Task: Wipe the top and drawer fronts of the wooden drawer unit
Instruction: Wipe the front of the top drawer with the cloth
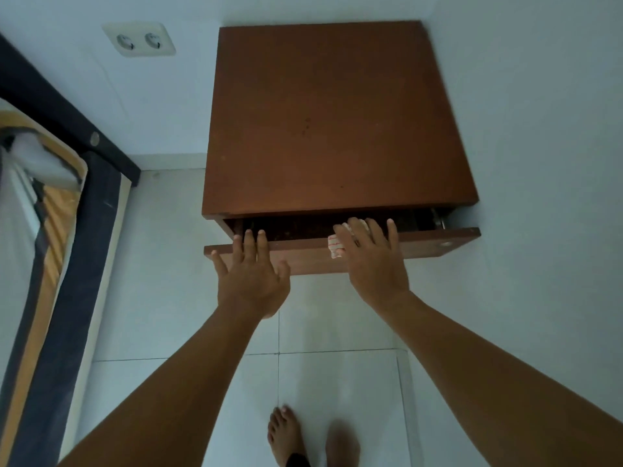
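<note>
White tiles (pixel 168 264) lie under the wooden drawer unit (pixel 337 129), upper centre; my left hand (pixel 251 281), fingers straight, steadies its drawer front (pixel 421 246); my flat right hand (pixel 374 261) presses the cloth (pixel 335 247) there; I should wipe sideways, evenly.

Dim, cool bluish light, low contrast. Deep shadow inside pulled-out brown wooden drawer (pixel 303 256). Wide-angle bending at edges: dark bed frame (pixel 97 210) curves. Overall softness; bare foot (pixel 342 443) blurred.
</note>
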The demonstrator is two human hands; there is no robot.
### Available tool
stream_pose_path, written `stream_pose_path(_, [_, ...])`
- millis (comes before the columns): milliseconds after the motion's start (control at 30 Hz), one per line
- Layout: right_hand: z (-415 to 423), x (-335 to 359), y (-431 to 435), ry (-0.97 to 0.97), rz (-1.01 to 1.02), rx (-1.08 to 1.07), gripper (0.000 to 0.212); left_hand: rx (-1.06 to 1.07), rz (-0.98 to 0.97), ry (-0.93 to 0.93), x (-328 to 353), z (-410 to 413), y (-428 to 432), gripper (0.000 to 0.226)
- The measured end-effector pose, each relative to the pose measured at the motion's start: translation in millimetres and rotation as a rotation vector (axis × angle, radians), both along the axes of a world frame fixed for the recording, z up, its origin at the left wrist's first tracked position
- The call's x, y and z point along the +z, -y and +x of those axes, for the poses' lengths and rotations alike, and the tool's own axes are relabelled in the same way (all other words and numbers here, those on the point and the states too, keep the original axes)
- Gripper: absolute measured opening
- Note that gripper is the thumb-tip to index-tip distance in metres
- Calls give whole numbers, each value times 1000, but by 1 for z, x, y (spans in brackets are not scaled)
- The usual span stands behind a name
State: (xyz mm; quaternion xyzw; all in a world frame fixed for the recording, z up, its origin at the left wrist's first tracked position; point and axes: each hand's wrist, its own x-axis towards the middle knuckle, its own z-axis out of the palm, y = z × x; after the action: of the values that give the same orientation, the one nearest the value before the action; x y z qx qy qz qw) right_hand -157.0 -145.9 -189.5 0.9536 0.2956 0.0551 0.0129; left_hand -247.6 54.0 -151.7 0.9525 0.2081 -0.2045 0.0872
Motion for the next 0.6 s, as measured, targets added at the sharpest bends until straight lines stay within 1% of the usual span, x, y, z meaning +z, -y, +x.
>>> stream_pose_path(167, [18, 1, 55, 44, -64, -83, 55, 9, 28, -3, -3, -2, 3, 73])
stream_pose_path(367, [32, 1, 96, 60, -112, -186, 61, 20, 31, -23, -3, 1, 4, 74])
stream_pose_path(467, [44, 9, 117, 54, -192, -269, 55, 22, 37, -40, -2, 1, 5, 75])
stream_pose_path(600, [60, 14, 147, 102, -376, -193, 52, 16, 47, -32, -6, 2, 4, 77])
